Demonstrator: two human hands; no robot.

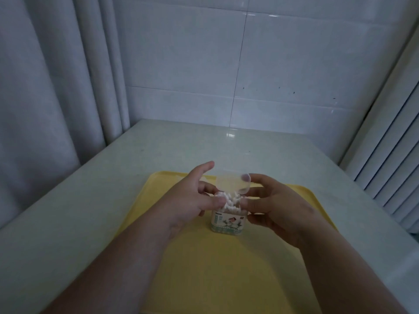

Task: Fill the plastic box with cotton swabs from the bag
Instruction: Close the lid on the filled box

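Observation:
A small clear plastic box with a printed label stands upright on the yellow tray, packed with white cotton swabs that stick up past its rim. Its translucent hinged lid stands open behind the swabs. My left hand holds the box from the left, thumb on the swab tips, index finger stretched out. My right hand holds the box from the right, thumb at the rim, and its index fingertip shows through the lid's top corner. No bag is in view.
The tray lies on a pale tabletop that meets a white tiled wall at the back. A grey curtain hangs on the left, and a ribbed white panel stands at the right edge.

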